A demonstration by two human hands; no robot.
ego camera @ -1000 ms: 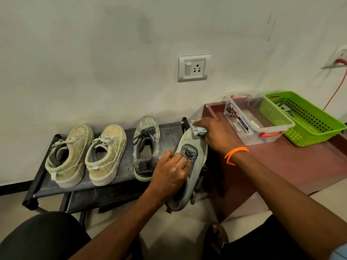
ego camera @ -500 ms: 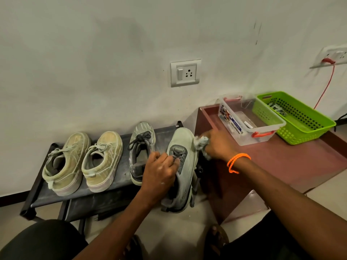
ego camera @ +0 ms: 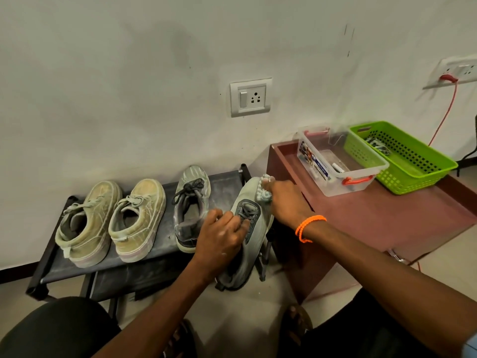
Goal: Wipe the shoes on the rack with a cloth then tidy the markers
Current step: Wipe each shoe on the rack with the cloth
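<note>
Cloth (ego camera: 265,194) under right grip (ego camera: 284,202), on shoe (ego camera: 254,228).

Black metal-framed shoe rack (ego camera: 144,259), dusty top shelf, against wall. Pair of olive-tan canvas lace-up sneakers (ego camera: 111,220) side by side at left, toes to wall. Single grey sneaker with dark laces (ego camera: 191,205) next along. Matching grey sneaker (ego camera: 250,228) at right end, heel overhanging front edge. Small crumpled pale cloth (ego camera: 265,193) pressed against its toe. White marker (ego camera: 338,167) lying in clear plastic box.
</note>
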